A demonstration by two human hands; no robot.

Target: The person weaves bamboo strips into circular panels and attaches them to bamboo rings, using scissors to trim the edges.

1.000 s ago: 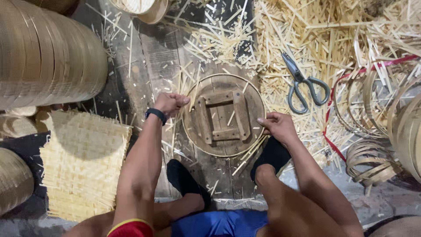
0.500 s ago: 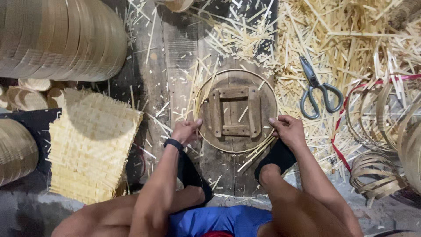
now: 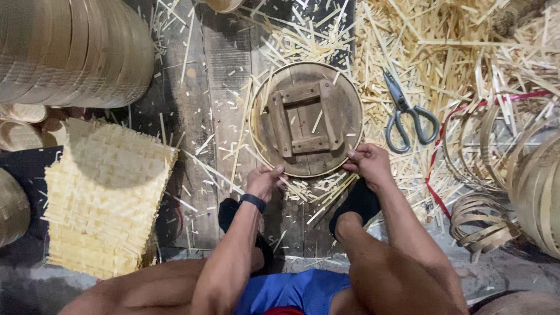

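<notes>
**Round wooden form gripped at its near rim**

The stiff, solid-looking wooden disc (image 3: 307, 119), ringed by a thin springy bamboo strip, lies on the plank floor (image 3: 201, 87). Left hand (image 3: 263, 182) and right hand (image 3: 368, 165), the 2 curled closed, pinch its near edge, probably the firmest hold.

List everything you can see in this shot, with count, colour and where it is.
round wooden form: one, brown, centre, thin bamboo strip around its rim
scissors: one pair, grey, right of the form
woven bamboo mat: one, pale yellow, left
stacked bamboo hoops: one stack, tan, top left
loose bamboo rings: several, tan, right
bamboo offcuts: many, pale, top right
red ribbon: one, right
wristband: one, black, left wrist
left hand: at the form's lower rim
right hand: at the lower right rim
</notes>
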